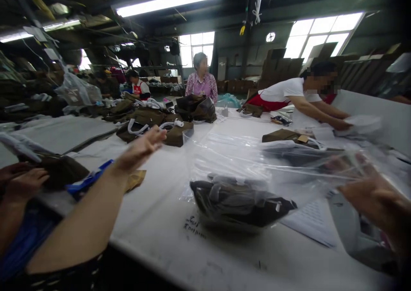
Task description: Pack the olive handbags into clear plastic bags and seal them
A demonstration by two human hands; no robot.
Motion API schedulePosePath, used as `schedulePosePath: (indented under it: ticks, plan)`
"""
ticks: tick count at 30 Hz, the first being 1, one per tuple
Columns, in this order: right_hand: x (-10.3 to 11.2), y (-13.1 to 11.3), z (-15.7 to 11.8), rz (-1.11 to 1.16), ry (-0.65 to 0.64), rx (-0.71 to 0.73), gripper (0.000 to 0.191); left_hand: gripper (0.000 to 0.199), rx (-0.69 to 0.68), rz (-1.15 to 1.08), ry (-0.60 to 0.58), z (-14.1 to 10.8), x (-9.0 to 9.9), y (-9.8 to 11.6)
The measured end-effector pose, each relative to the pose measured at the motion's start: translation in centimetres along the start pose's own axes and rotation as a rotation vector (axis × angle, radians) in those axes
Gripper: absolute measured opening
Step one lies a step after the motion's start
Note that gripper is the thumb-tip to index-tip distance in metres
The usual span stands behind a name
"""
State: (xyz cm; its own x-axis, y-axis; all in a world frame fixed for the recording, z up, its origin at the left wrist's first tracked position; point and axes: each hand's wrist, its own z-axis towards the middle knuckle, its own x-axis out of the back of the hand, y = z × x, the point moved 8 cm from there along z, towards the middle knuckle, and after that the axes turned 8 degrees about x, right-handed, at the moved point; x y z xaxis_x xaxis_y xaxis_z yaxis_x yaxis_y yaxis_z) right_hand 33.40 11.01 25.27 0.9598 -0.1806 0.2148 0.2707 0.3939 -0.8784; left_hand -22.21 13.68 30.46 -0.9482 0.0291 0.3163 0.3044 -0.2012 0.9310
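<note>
Clear plastic bag [226, 154] around dark handbag [239, 207], on white table [160, 235]; right hand [374, 190], blurred, gripping plastic's stretched end. Left hand [141, 147] raised over table, loosely spread, empty. Just beyond, brown bag [178, 135]; farther, person in pink apron [202, 86]; behind, bright window [196, 46].

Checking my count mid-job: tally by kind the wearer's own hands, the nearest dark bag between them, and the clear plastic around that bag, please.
Wearer's hands: 2 (left hand, right hand, both blurred)
Dark bag inside plastic: 1
Clear plastic cover around it: 1
Total: 4
</note>
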Motion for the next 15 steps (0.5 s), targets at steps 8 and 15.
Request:
schedulePosePath:
  ticks: [8,15]
  plan:
    - [-6.6,7.5,-1.7,0.377,0.149,-0.19,0.024,0.044,0.202,-0.206,0.034,0.8,-11.5,-10.4]
    - [-9.3,7.4,2.0,0.45,0.296,-0.323,0.036,0.04,0.323,0.201,0.068,5.3,-11.3,-10.3]
